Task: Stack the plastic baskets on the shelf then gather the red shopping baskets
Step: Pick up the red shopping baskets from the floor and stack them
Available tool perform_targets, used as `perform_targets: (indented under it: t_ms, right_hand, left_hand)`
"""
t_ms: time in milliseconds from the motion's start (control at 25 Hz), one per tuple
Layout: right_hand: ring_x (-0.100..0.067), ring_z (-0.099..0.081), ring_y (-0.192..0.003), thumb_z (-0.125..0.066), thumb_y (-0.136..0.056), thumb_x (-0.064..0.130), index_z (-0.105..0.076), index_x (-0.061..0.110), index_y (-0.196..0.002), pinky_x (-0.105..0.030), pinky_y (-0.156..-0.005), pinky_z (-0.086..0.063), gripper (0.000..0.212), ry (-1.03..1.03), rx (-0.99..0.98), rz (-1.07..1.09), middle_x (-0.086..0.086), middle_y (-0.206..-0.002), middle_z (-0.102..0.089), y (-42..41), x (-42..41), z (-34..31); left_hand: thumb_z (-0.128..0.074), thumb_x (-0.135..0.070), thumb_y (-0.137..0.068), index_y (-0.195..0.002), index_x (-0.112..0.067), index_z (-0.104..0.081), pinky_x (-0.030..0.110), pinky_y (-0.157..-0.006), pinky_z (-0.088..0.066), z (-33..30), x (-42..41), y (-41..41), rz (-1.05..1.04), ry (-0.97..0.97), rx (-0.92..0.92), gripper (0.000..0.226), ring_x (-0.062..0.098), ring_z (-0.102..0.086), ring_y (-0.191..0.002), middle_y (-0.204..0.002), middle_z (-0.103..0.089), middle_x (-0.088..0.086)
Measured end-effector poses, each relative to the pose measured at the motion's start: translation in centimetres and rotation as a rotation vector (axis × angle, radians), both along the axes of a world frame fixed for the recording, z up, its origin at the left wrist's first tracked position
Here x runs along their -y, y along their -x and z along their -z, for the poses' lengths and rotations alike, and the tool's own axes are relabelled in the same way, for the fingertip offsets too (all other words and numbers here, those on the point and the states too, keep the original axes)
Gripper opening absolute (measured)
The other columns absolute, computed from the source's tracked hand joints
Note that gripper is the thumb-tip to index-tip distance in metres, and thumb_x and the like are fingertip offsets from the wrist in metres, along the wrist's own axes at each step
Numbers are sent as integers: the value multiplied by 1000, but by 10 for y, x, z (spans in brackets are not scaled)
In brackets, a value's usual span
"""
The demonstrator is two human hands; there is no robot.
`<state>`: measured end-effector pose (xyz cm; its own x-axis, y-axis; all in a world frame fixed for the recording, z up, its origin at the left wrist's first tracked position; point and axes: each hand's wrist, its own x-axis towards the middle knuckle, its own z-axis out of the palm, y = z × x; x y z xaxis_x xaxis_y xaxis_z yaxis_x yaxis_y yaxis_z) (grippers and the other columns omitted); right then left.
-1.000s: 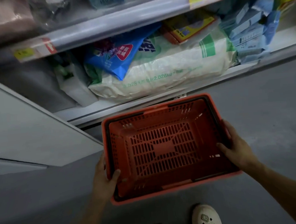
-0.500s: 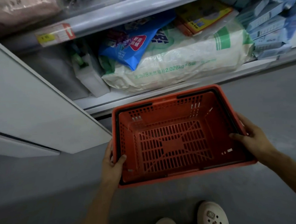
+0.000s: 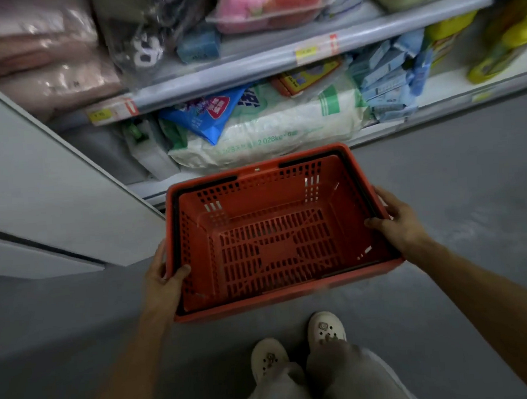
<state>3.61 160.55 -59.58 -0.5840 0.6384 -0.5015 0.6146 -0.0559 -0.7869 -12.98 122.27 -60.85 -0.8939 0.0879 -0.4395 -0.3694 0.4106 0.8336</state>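
Note:
An empty red shopping basket with slotted walls and black folded handles hangs level above the grey floor, just in front of the bottom shelf. My left hand grips its left rim, thumb hooked inside. My right hand grips the right rim, thumb over the edge. No other red basket or plastic basket shows in this view.
A low shelf holds a big white sack, a blue bag and blue packets. The shelf above carries wrapped soft goods. A grey panel juts out at left. My shoes stand on the grey floor.
The view has tilted up, showing the upper shelf and my legs. The basket stays gripped in both hands and sits slightly nearer the bottom shelf.

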Motion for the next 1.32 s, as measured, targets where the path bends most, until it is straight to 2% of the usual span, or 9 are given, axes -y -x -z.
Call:
perform_targets:
  t_ms: [160, 280, 440, 680, 800, 880, 960, 1120, 1320]
  right_hand:
    - [-7, -61, -76, -59, -80, -10, -47, 32, -137, -9, -56, -50, 71, -73, -43, -8, -10, -106, -62, 2, 2, -108]
    - [-14, -66, -80, -63, -80, -6, -48, 38, -135, -18, -61, -54, 73, -85, -89, -28, -11, -108, -65, 3, 3, -176]
    - [-10, -66, -73, -65, -76, -9, -47, 44, -131, -19, -66, -56, 78, -95, -186, -35, -13, -108, -68, 3, 12, -255]
    - [-12, -66, -64, -66, -79, -5, -51, 37, -133, -25, -63, -59, 70, -114, -258, -75, -13, -98, -69, 13, 27, -367]
    - [-18, -64, -73, -65, -81, -3, -48, 38, -135, -36, -76, -56, 69, -122, -316, -111, -13, -100, -67, 22, 27, -402]
    - [-19, -65, -78, -66, -82, 1, -48, 39, -135, -35, -79, -52, 68, -98, -351, -142, -11, -103, -67, 30, 23, -420]
    - [-21, -67, -79, -66, -83, 2, -50, 42, -133, -33, -73, -53, 66, -51, -375, -180, -9, -104, -68, 37, 16, -436]
    - [-18, -65, -75, -62, -84, -1, -54, 41, -130, -21, -48, -54, 63, 53, -409, -256, -4, -98, -68, 48, -1, -466]
    - [-23, -63, -71, -60, -84, -5, -54, 35, -132, -22, -45, -54, 63, 87, -417, -416, -11, -102, -65, 69, -16, -490]
  left_hand:
    - [-63, 2, -88, -142, -35, -47, 36, -86, -54, -94, 5, 0, -9, -32, -23, 67, 22, -66, -100, -117, -66, 9]
    - [-67, -2, -87, -141, -37, -47, 41, -92, -52, -165, 13, -2, -53, -47, -61, 67, 27, -64, -108, -121, -65, 11]
    - [-65, 4, -85, -138, -33, -52, 47, -97, -52, -252, 27, -7, -81, -98, -91, 66, 30, -66, -106, -118, -68, 14]
    - [-64, 6, -85, -137, -37, -52, 47, -94, -54, -364, 50, -13, -129, -170, -126, 68, 26, -69, -106, -118, -71, 9]
    - [-63, 8, -85, -136, -36, -54, 41, -88, -56, -403, 53, -21, -173, -202, -185, 67, 24, -69, -104, -116, -71, 7]
    - [-63, 8, -85, -134, -36, -56, 41, -87, -57, -426, 51, -32, -227, -218, -224, 66, 21, -70, -101, -112, -72, 1]
    - [-63, 7, -86, -131, -38, -59, 40, -84, -59, -444, 45, -47, -300, -220, -245, 64, 18, -72, -95, -105, -74, -2]
    - [-63, 6, -86, -109, -52, -62, 34, -74, -60, -471, 28, -88, -430, -221, -275, 62, 18, -71, -93, -104, -73, 1]
    - [-63, 9, -85, -131, -38, -56, 34, -72, -59, -486, 11, -132, -609, -225, -293, 66, 16, -71, -85, -100, -72, -1]
